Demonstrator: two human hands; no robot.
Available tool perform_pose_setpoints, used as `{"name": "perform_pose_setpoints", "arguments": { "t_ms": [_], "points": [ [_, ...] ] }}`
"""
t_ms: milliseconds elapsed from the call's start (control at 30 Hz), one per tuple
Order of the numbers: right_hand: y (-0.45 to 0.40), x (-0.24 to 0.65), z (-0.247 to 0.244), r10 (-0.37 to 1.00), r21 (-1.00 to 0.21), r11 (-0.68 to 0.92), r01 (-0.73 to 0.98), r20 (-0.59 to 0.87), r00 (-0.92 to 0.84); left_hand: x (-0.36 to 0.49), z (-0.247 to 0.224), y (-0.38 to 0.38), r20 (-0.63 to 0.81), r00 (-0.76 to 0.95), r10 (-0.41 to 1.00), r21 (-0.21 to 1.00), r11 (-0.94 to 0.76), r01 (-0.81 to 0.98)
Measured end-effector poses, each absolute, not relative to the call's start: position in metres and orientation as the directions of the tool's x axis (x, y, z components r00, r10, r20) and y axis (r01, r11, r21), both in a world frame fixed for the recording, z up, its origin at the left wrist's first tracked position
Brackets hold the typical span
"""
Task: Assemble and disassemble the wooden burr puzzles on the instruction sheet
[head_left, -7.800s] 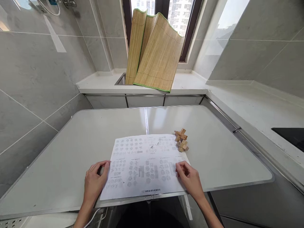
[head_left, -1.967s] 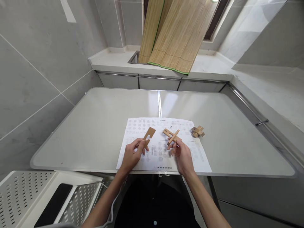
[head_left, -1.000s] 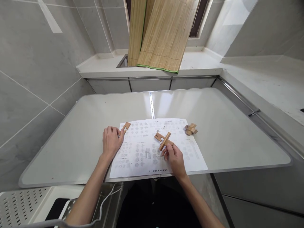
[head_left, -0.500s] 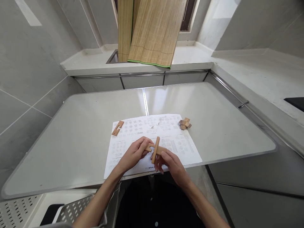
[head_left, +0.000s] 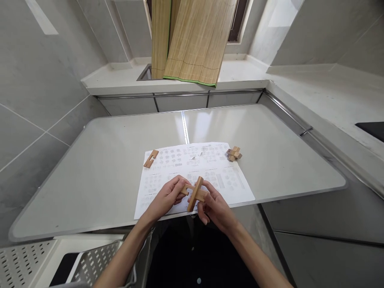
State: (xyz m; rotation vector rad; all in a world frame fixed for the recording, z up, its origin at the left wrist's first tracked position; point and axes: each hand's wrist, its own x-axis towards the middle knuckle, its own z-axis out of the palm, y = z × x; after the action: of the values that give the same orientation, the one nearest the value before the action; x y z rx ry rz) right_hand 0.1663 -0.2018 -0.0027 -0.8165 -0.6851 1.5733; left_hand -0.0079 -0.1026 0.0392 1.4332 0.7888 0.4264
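Two interlocked wooden pieces [head_left: 195,194] are held between my hands above the printed sheet's near edge. My left hand [head_left: 169,195] pinches the left end of the notched flat piece. Thumb and fingers of my right hand [head_left: 216,206] grip its right end, beside the crossing bar. A separate notched wooden piece [head_left: 151,159] lies on the upper left corner of the printed sheet [head_left: 168,176]. At the sheet's upper right edge sits an assembled wooden cross-shaped block [head_left: 234,154].
The sheet lies on a white folding table [head_left: 285,160] with a centre seam. Behind it are a white ledge [head_left: 114,80] and a hanging bamboo mat [head_left: 198,44]. A perforated basket [head_left: 97,260] stands below the table at the lower left.
The crossing bar is tilted more to the right at its top, and the held pieces sit slightly lower. My right hand's fingers have shifted around them. The camera view has moved a little.
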Motion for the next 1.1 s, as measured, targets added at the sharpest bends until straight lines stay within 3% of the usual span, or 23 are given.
{"name": "perform_pose_setpoints", "arguments": {
  "t_ms": [167, 467, 667, 867, 1100],
  "points": [
    [-0.193, 0.160, -0.001, 0.979, -0.826, -0.189, -0.531, -0.200, -0.037, -0.020, 0.037, -0.101, -0.256, 0.617, 0.744, 0.964, 0.146, 0.224],
    [-0.159, 0.155, 0.004, 0.967, -0.750, -0.216, -0.625, -0.254, -0.030, -0.022, 0.031, -0.092, -0.254, 0.532, 0.808, 0.967, 0.204, 0.151],
    [-0.145, 0.163, 0.008, 0.972, -0.733, -0.235, -0.638, -0.169, -0.165, -0.024, 0.029, -0.086, -0.254, 0.499, 0.829, 0.966, 0.238, 0.097],
    [-0.150, 0.162, 0.004, 0.969, -0.785, -0.213, -0.582, -0.246, -0.023, -0.023, 0.028, -0.088, -0.235, 0.491, 0.839, 0.972, 0.207, 0.111],
    [-0.160, 0.159, -0.002, 0.986, -0.832, -0.141, -0.537, -0.168, 0.000, -0.023, 0.027, -0.090, -0.194, 0.511, 0.837, 0.981, 0.164, 0.102]
  ]
}}
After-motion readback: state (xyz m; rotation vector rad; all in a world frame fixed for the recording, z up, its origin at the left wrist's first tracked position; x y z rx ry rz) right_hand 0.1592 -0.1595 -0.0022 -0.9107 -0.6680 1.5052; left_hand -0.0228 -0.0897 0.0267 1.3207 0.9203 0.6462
